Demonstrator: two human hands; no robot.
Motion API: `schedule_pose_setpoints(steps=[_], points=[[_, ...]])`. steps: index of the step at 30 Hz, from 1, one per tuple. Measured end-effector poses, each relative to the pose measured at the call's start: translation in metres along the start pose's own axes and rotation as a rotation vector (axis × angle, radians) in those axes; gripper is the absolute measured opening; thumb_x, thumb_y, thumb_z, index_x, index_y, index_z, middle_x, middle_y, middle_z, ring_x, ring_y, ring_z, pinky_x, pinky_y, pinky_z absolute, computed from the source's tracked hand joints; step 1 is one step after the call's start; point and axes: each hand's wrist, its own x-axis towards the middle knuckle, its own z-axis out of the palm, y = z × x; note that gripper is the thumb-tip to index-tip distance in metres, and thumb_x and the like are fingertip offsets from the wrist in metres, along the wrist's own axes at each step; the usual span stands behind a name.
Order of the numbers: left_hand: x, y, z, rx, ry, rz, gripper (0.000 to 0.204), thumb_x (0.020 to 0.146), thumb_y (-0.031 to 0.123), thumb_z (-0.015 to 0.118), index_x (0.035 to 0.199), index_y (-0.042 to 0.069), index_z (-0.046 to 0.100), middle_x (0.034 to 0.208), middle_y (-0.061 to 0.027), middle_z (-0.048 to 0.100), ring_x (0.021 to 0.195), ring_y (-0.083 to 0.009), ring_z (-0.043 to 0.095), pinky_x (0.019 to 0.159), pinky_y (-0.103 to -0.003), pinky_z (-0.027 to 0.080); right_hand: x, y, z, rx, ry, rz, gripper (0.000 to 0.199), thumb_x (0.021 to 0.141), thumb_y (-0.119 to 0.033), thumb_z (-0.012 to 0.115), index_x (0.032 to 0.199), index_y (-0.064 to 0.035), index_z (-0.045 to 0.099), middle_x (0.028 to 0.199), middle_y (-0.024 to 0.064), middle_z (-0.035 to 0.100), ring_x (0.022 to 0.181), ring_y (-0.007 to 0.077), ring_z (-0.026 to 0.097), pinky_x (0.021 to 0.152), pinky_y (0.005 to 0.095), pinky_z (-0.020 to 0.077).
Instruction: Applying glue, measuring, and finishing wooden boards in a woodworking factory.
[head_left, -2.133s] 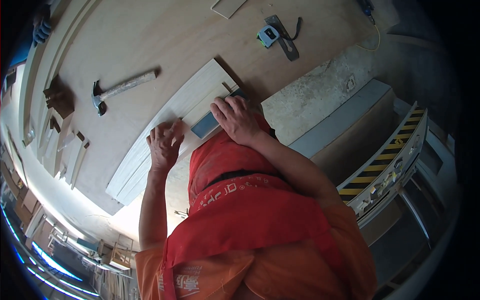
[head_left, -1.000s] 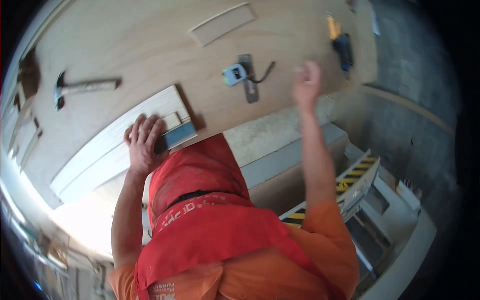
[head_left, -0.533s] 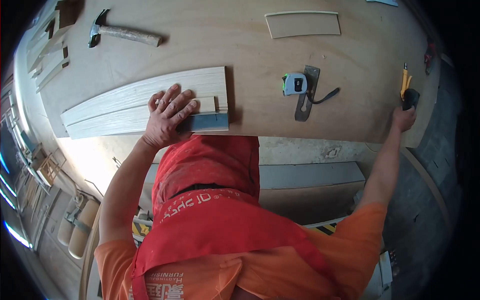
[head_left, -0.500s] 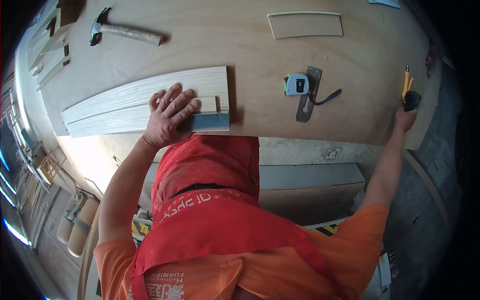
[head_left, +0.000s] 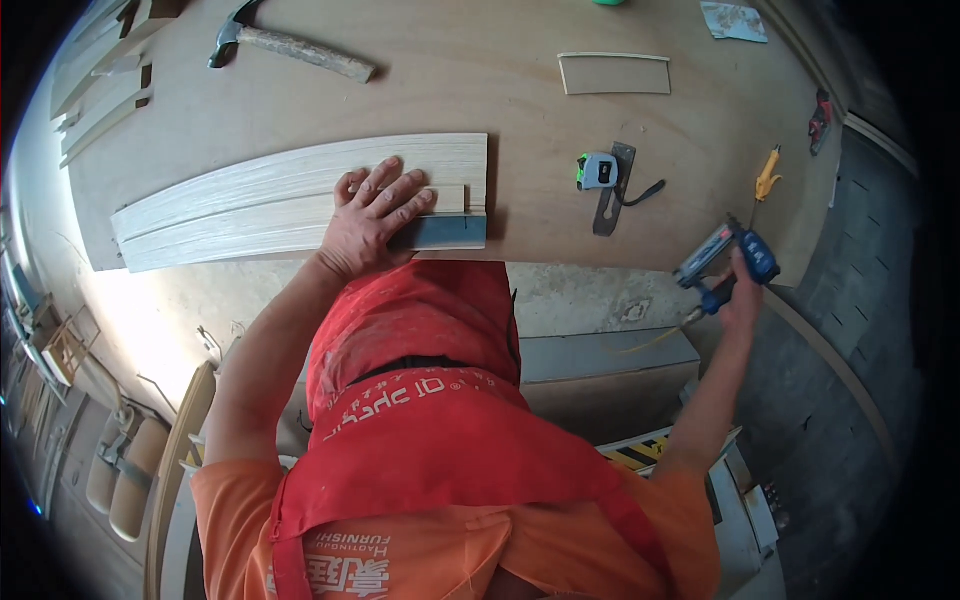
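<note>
My left hand point(head_left: 372, 212) lies flat with spread fingers on a stack of long pale wood strips point(head_left: 250, 200) at the near edge of the plywood workbench point(head_left: 450, 90). A short grey-blue piece point(head_left: 447, 232) sits at the stack's right end, just by my fingers. My right hand point(head_left: 738, 290) is out to the right, off the bench corner, closed around the grip of a blue nail gun point(head_left: 722, 260) with a yellowish hose trailing from it.
A tape measure point(head_left: 597, 170) and a dark metal square point(head_left: 612, 190) lie right of the strips. A hammer point(head_left: 290, 48) rests at the far left, a thin wood panel point(head_left: 614, 74) at the back, a yellow-handled tool point(head_left: 767, 175) near the right edge. More wood offcuts point(head_left: 105, 95) sit left.
My right hand has taken the blue nail gun from the bench's right corner and lifted it. My left hand stays pressed on the wood strips.
</note>
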Motion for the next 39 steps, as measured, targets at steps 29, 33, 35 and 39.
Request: schedule_pose_setpoints(steps=[29,33,35,39], points=[[-0.022,-0.023,0.011,-0.131,0.053,0.038,0.084,0.076,0.039,0.079,0.154,0.022,0.055,0.165,-0.0028,0.047,0.158,-0.0314,0.035,0.125,-0.059,0.025,-0.223,-0.03,0.289,-1.022,-0.851,-0.789,0.03,0.082,-0.02,0.084,0.104,-0.0032,0.073,0.087,0.0199,0.075,0.083,0.038,0.075,0.074,0.0434,0.0589],[-0.021,-0.022,0.012,-0.125,0.039,0.042,0.083,0.077,0.039,0.078,0.154,0.022,0.054,0.165,-0.0027,0.046,0.158,-0.0316,0.034,0.125,-0.058,0.024,-0.223,-0.03,0.29,-1.043,-0.863,-0.815,0.029,0.085,-0.019,0.085,0.104,-0.0006,0.074,0.088,0.0174,0.077,0.08,0.03,0.077,0.076,0.0393,0.0586],[-0.021,-0.022,0.013,-0.134,0.049,0.041,0.083,0.077,0.039,0.078,0.154,0.022,0.054,0.165,-0.0027,0.046,0.158,-0.0314,0.034,0.125,-0.058,0.024,-0.224,-0.032,0.291,-1.052,-0.869,-0.867,0.029,0.084,-0.019,0.085,0.104,-0.0008,0.073,0.088,0.0184,0.076,0.081,0.0346,0.077,0.076,0.0407,0.0588],[-0.021,-0.022,0.013,-0.133,0.049,0.039,0.082,0.077,0.039,0.078,0.154,0.022,0.055,0.165,-0.0027,0.046,0.158,-0.0312,0.034,0.125,-0.058,0.024,-0.22,-0.028,0.29,-1.057,-0.866,-0.863,0.03,0.082,-0.016,0.084,0.105,-0.0022,0.071,0.088,0.0196,0.075,0.083,0.0394,0.076,0.076,0.0423,0.0588]])
